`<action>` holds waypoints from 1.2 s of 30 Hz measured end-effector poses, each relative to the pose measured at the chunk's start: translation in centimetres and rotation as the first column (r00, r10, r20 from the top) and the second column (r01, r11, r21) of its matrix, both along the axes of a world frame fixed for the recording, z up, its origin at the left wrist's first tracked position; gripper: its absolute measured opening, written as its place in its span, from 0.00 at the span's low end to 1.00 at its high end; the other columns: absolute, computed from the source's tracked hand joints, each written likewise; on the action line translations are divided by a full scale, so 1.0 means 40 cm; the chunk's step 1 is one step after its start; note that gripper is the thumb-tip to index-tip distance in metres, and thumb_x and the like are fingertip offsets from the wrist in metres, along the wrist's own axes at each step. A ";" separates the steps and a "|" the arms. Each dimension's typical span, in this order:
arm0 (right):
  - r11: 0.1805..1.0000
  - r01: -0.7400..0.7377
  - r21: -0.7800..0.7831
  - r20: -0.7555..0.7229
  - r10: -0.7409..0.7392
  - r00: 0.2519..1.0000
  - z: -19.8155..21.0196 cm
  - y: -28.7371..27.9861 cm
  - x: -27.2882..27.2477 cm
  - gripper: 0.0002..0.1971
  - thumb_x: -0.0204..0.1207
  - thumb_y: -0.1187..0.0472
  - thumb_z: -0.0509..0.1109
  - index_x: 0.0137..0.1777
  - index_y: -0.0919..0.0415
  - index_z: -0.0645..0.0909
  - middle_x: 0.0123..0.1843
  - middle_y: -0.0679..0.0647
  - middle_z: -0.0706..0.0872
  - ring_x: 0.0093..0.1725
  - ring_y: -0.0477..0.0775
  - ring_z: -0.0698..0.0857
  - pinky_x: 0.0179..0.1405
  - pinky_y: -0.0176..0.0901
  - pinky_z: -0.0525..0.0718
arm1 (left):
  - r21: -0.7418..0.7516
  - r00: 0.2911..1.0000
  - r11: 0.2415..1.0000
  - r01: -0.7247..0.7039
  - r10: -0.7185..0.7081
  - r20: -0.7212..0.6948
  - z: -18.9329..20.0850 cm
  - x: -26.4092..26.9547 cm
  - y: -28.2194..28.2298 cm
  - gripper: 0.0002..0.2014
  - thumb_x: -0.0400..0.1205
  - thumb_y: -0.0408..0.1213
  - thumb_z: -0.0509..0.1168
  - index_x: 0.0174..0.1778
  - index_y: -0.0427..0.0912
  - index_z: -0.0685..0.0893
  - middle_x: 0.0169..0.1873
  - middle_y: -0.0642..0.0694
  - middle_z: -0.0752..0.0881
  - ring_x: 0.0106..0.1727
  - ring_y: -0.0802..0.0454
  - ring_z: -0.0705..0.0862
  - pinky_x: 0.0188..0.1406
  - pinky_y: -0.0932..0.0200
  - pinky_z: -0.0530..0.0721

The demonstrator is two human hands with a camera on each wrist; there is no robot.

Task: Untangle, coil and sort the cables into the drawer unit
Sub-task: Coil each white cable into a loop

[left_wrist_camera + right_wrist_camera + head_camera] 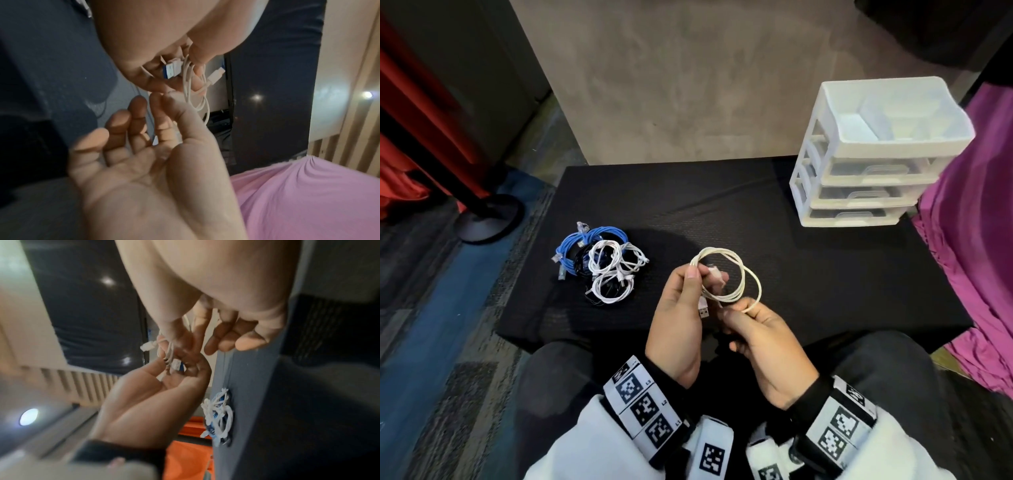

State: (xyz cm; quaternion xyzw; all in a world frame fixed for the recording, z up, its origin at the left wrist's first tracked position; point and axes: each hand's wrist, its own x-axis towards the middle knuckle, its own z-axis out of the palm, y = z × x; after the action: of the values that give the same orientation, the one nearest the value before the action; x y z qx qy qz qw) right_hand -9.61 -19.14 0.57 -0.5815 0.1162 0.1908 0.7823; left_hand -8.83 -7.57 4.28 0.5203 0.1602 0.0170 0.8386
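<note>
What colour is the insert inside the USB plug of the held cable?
Blue, inside the USB plug of the white cable; clearest in the left wrist view.

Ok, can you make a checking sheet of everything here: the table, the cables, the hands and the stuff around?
Surface: black mat, bare between pile and drawers.
Job's things: white USB cable looped in a coil, held above the mat; white drawer unit at far right, three drawers closed, top tray open.
Clutter: nothing seen.
Hands: left hand pinches the coil's top; right hand holds its lower loops.
Cables: tangled pile of blue, white and black cables, at left.
Surroundings: purple cloth right, red curtain left.
</note>
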 end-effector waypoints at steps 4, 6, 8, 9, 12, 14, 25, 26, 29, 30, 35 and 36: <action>0.978 -0.177 -0.113 0.247 0.200 0.948 0.017 -0.023 0.003 0.10 0.82 0.71 0.75 0.55 0.57 0.93 0.54 0.49 0.95 0.55 0.42 0.89 0.61 0.36 0.84 | 0.069 0.999 0.997 0.038 -0.037 -0.026 -0.019 -0.009 -0.002 0.10 0.92 0.41 0.57 0.53 0.40 0.81 0.41 0.40 0.89 0.43 0.41 0.86 0.51 0.43 0.85; 0.965 -0.215 -0.149 0.284 0.250 0.926 0.021 -0.037 0.009 0.13 0.81 0.70 0.76 0.62 0.58 0.92 0.60 0.51 0.95 0.62 0.42 0.89 0.69 0.37 0.82 | 0.062 0.999 0.998 0.033 -0.033 -0.011 -0.021 -0.009 0.001 0.10 0.92 0.40 0.57 0.53 0.39 0.81 0.35 0.43 0.83 0.40 0.46 0.83 0.50 0.46 0.83; 0.953 -0.244 -0.181 0.282 0.288 0.915 0.023 -0.055 0.024 0.13 0.79 0.66 0.80 0.62 0.59 0.91 0.60 0.52 0.95 0.61 0.42 0.89 0.67 0.41 0.83 | 0.040 1.000 0.999 0.000 0.000 -0.003 -0.021 -0.004 0.009 0.11 0.92 0.38 0.57 0.52 0.37 0.81 0.31 0.45 0.78 0.36 0.50 0.80 0.50 0.48 0.83; 0.947 -0.231 -0.223 0.300 0.292 0.908 0.025 -0.064 0.031 0.14 0.76 0.60 0.84 0.61 0.57 0.89 0.58 0.53 0.95 0.58 0.43 0.89 0.64 0.47 0.85 | 0.055 1.000 0.998 -0.024 0.025 -0.007 -0.024 0.001 0.017 0.11 0.93 0.37 0.56 0.51 0.37 0.81 0.30 0.46 0.77 0.34 0.52 0.80 0.51 0.47 0.83; 0.907 0.008 -0.420 0.429 0.191 0.883 0.040 -0.095 0.043 0.26 0.64 0.41 0.87 0.58 0.46 0.82 0.52 0.51 0.87 0.44 0.50 0.84 0.58 0.58 0.85 | 0.199 0.999 0.979 -0.038 0.040 -0.005 -0.035 0.009 0.042 0.12 0.93 0.37 0.56 0.48 0.39 0.82 0.29 0.49 0.76 0.29 0.55 0.76 0.52 0.44 0.85; 0.868 0.125 -0.481 0.551 0.188 0.813 0.067 -0.104 0.046 0.22 0.68 0.46 0.86 0.59 0.44 0.83 0.49 0.47 0.84 0.42 0.50 0.82 0.53 0.50 0.85 | 0.331 0.999 0.943 0.020 -0.028 0.018 -0.043 0.005 0.048 0.13 0.93 0.38 0.57 0.47 0.40 0.84 0.29 0.51 0.77 0.29 0.56 0.75 0.44 0.54 0.86; 0.942 -0.073 -0.329 0.469 0.230 0.853 0.143 -0.107 0.099 0.03 0.82 0.64 0.77 0.46 0.59 0.89 0.34 0.54 0.86 0.33 0.53 0.81 0.33 0.40 0.79 | 0.450 0.908 0.806 0.386 -0.418 -0.029 -0.073 -0.058 0.049 0.18 0.90 0.55 0.55 0.47 0.51 0.85 0.40 0.40 0.79 0.40 0.45 0.76 0.39 0.55 0.79; 0.963 -0.076 -0.258 0.442 0.188 0.877 0.151 -0.118 0.107 0.03 0.83 0.65 0.76 0.47 0.63 0.89 0.35 0.56 0.86 0.34 0.51 0.82 0.33 0.39 0.79 | 0.438 0.900 0.802 0.406 -0.435 -0.036 -0.066 -0.060 0.055 0.18 0.89 0.56 0.55 0.45 0.50 0.85 0.39 0.39 0.76 0.39 0.45 0.73 0.39 0.53 0.78; 0.980 -0.076 -0.181 0.410 0.146 0.901 0.147 -0.136 0.116 0.03 0.84 0.66 0.75 0.50 0.65 0.88 0.38 0.57 0.85 0.37 0.52 0.82 0.36 0.42 0.81 | 0.390 0.889 0.817 0.426 -0.458 -0.011 -0.035 -0.056 0.056 0.19 0.89 0.53 0.56 0.45 0.44 0.84 0.32 0.46 0.74 0.31 0.53 0.72 0.37 0.53 0.78; 0.979 -0.071 -0.189 0.418 0.145 0.897 0.138 -0.140 0.117 0.03 0.84 0.66 0.75 0.49 0.64 0.88 0.39 0.58 0.84 0.38 0.53 0.81 0.37 0.43 0.80 | 0.357 0.893 0.834 0.420 -0.451 0.004 -0.025 -0.054 0.055 0.19 0.90 0.52 0.57 0.45 0.42 0.84 0.29 0.49 0.73 0.27 0.56 0.70 0.34 0.54 0.77; 0.941 -0.007 -0.340 0.467 0.176 0.866 0.086 -0.145 0.102 0.08 0.79 0.67 0.80 0.53 0.56 0.87 0.40 0.54 0.83 0.41 0.53 0.78 0.48 0.43 0.80 | 0.215 0.943 0.922 0.322 -0.333 0.016 -0.007 -0.051 0.033 0.19 0.90 0.46 0.55 0.45 0.35 0.82 0.24 0.51 0.66 0.23 0.57 0.63 0.27 0.57 0.72; 0.923 0.022 -0.385 0.491 0.185 0.851 0.077 -0.140 0.094 0.07 0.79 0.66 0.80 0.50 0.54 0.88 0.40 0.52 0.84 0.41 0.50 0.79 0.50 0.43 0.80 | 0.209 0.953 0.932 0.295 -0.303 0.006 -0.008 -0.051 0.028 0.19 0.91 0.45 0.54 0.44 0.36 0.82 0.24 0.50 0.65 0.24 0.56 0.63 0.26 0.58 0.73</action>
State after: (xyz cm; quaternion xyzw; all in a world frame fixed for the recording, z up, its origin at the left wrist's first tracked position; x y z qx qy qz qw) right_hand -5.85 -24.74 3.63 -0.7546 -0.0894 0.0349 0.6491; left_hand -10.88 -6.44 3.98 0.6219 0.0605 -0.0843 0.7762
